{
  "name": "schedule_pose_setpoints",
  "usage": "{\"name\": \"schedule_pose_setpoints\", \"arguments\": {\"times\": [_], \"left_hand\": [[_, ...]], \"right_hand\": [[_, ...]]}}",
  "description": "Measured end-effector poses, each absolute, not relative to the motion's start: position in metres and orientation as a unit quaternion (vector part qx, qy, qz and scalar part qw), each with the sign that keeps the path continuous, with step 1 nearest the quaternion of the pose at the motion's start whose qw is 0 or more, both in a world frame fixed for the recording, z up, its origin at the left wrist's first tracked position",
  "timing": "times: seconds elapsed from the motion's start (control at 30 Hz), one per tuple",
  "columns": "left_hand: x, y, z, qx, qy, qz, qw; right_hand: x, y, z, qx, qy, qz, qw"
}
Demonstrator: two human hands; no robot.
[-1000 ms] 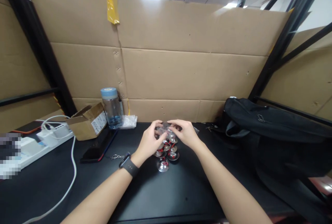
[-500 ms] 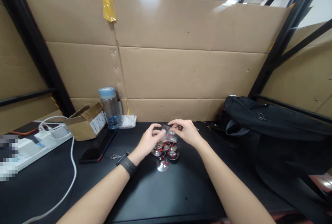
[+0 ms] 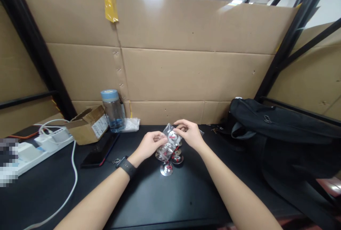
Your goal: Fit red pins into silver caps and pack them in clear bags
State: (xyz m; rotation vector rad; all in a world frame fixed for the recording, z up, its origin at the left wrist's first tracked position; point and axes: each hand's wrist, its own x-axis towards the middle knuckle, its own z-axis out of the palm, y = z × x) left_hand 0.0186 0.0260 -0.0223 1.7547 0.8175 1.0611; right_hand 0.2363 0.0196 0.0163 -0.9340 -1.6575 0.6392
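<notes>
A clear plastic bag (image 3: 167, 130) is stretched between my two hands, above a small pile on the black table (image 3: 160, 201). My left hand (image 3: 151, 144), with a dark watch on its wrist, pinches the bag's left side. On the right, my right hand (image 3: 189, 133) has its fingers closed on the bag's upper right edge. A round silver disc with a red mark (image 3: 174, 137) shows at the bag, close to my right fingertips. Beneath lie several shiny round discs with red marks; the nearest disc (image 3: 166, 169) lies in front of the others.
At the left are a power strip (image 3: 29, 160) with white cables, an open cardboard box (image 3: 87, 125), a dark phone (image 3: 99, 152) and a blue-lidded bottle (image 3: 113, 111). A black backpack (image 3: 287, 141) fills the right side. Cardboard (image 3: 186, 77) walls the back.
The bag has opened out and tilted, and the silver disc now shows clearly at it. My left hand has moved slightly left and down; my right hand has shifted slightly.
</notes>
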Motion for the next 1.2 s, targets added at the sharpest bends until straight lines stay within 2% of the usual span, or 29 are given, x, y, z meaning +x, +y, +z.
{"name": "schedule_pose_setpoints", "arguments": {"times": [0.13,0.3,0.47,0.7,0.87,1.03,1.2], "left_hand": [[0.021,0.025,-0.023,0.684,0.296,0.437,0.504],[0.025,0.022,-0.019,0.657,0.343,0.494,0.456],[0.025,0.023,-0.020,0.632,0.346,0.505,0.475],[0.023,0.020,-0.016,0.754,0.361,0.443,0.325],[0.019,0.018,-0.011,0.739,0.359,0.452,0.347],[0.020,0.009,-0.004,0.779,0.375,0.441,0.241],[0.020,0.012,-0.009,0.759,0.394,0.452,0.253]], "right_hand": [[0.232,0.019,0.015,-0.367,-0.681,0.317,0.549],[0.238,0.024,0.014,-0.371,-0.695,0.357,0.503],[0.244,0.026,0.015,-0.364,-0.681,0.362,0.522],[0.238,0.018,0.020,-0.381,-0.682,0.305,0.544],[0.241,0.019,0.023,-0.386,-0.680,0.291,0.552],[0.244,0.022,0.023,-0.385,-0.686,0.303,0.538],[0.246,0.022,0.023,-0.382,-0.686,0.298,0.543]]}}
